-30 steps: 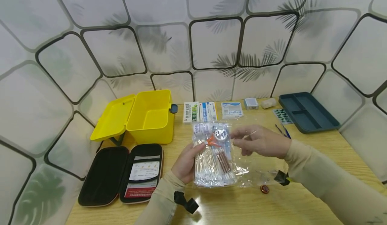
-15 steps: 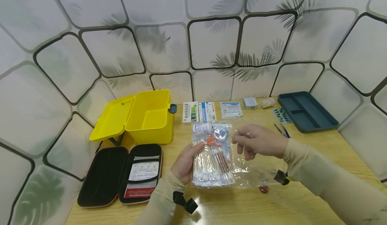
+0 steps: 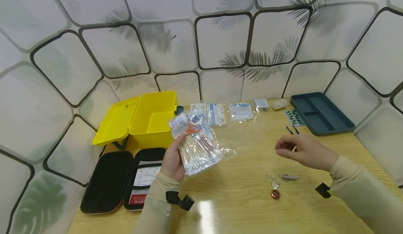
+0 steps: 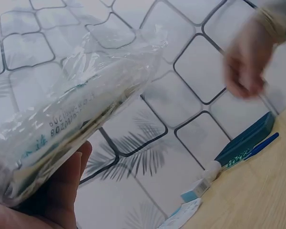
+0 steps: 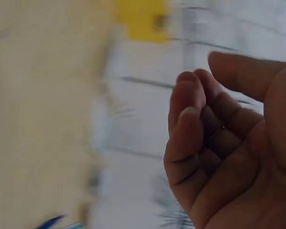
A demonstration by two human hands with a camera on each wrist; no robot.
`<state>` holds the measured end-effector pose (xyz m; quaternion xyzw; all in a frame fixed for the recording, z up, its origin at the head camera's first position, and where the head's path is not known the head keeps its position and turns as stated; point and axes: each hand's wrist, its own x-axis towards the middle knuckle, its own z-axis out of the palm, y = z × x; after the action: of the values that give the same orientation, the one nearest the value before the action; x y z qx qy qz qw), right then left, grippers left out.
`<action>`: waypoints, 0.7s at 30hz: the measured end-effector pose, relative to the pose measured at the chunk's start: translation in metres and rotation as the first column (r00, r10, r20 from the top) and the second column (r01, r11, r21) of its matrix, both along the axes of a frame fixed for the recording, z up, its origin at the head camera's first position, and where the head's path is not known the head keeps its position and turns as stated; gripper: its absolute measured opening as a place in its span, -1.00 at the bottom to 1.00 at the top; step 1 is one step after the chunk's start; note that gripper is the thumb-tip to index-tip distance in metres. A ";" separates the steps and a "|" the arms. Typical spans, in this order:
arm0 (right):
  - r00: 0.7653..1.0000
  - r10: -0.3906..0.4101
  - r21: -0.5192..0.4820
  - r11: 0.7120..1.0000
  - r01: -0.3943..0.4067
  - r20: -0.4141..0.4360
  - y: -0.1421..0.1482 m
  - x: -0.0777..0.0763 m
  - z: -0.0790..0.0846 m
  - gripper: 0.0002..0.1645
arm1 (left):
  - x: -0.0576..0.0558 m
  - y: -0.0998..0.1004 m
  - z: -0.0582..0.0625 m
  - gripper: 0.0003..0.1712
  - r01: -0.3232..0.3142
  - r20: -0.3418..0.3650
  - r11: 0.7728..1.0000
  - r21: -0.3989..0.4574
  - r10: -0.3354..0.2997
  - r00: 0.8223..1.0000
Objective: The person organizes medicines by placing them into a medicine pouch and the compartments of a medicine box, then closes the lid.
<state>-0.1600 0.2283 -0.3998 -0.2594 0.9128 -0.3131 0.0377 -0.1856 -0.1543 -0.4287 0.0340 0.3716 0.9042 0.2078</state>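
My left hand (image 3: 173,160) grips a clear plastic bag (image 3: 195,141), thumb on its front. Inside the bag lie cotton swabs, an orange-handled tool, a ring-shaped roll and a white printed cylinder. In the left wrist view the bag (image 4: 71,109) stands tilted above the fingers, its loose end sticking out. My right hand (image 3: 306,151) hovers over the table at the right, fingers loosely curled. Nothing sits between its thumb and fingers in the right wrist view, where the hand (image 5: 229,133) looks relaxed. Below it lie a small metal item (image 3: 288,177) and a round red-brown piece (image 3: 275,193).
A yellow box (image 3: 154,118) stands open at the left, behind an open black case (image 3: 107,181). Medicine boxes (image 3: 216,114), a surgical packet (image 3: 241,111) and a small box (image 3: 261,104) line the wall. A grey-blue tray (image 3: 324,113) sits beside a blister pack (image 3: 294,117).
My right hand has left the bag and moved right. The left hand has carried the bag left and tilted it. Small metal items on the table are now uncovered.
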 end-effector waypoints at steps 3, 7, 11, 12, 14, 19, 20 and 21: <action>0.998 0.066 0.189 0.980 -0.068 0.018 0.000 -0.007 -0.045 -0.86 | -0.001 -0.003 0.002 -0.43 -0.014 -0.015 1.000 0.000 0.014 1.000; 0.989 0.139 0.300 0.942 -0.149 0.053 -0.004 -0.011 -0.081 -0.83 | -0.001 -0.003 -0.001 -0.45 -0.009 -0.033 1.000 -0.026 0.008 0.999; 0.987 0.160 0.310 0.937 -0.160 0.025 -0.009 -0.012 -0.090 -0.80 | -0.003 -0.001 -0.006 -0.45 0.005 -0.039 0.999 -0.040 -0.006 0.999; 0.987 0.157 0.309 0.939 -0.155 0.017 -0.010 -0.012 -0.090 -0.78 | -0.004 0.000 -0.008 -0.46 0.008 -0.041 0.999 -0.043 -0.010 0.999; 0.988 0.156 0.299 0.942 -0.154 0.016 -0.012 -0.014 -0.088 -0.74 | -0.004 0.002 -0.010 -0.47 0.011 -0.040 0.999 -0.047 -0.013 0.999; 0.991 0.129 0.289 0.948 -0.134 0.037 -0.014 -0.015 -0.085 -0.76 | -0.005 0.006 -0.012 -0.48 0.015 -0.037 0.998 -0.063 -0.018 0.999; 0.993 0.114 0.274 0.954 -0.120 0.039 -0.013 -0.015 -0.083 -0.78 | -0.005 0.007 -0.012 -0.48 0.017 -0.037 0.998 -0.066 -0.019 0.999; 0.995 0.094 0.254 0.962 -0.100 0.038 -0.011 -0.015 -0.080 -0.80 | -0.005 0.007 -0.012 -0.49 0.017 -0.041 0.998 -0.067 -0.019 0.999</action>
<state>-0.1754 0.2169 -0.4802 -0.2927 0.9312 -0.1939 0.0979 -0.1902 -0.1471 -0.4405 0.0494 0.4055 0.8885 0.2091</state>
